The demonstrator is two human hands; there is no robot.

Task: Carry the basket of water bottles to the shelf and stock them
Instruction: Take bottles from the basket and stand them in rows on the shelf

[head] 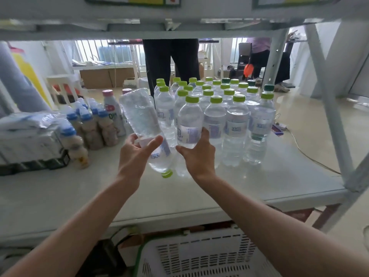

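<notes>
The left hand point(135, 154) grips an inverted water bottle point(146, 128) (cap toward the shelf point(259, 176) front edge). The right hand point(196, 154) grips an upright bottle point(189, 124) in the front row; the basket point(199, 254) sits below.

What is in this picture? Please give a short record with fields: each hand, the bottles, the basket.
left hand: holds tilted water bottle, cap toward the person
right hand: grips upright front bottle on the shelf
stocked bottles: standing in rows, green caps
basket: white, below the shelf edge; inside not visible
</notes>
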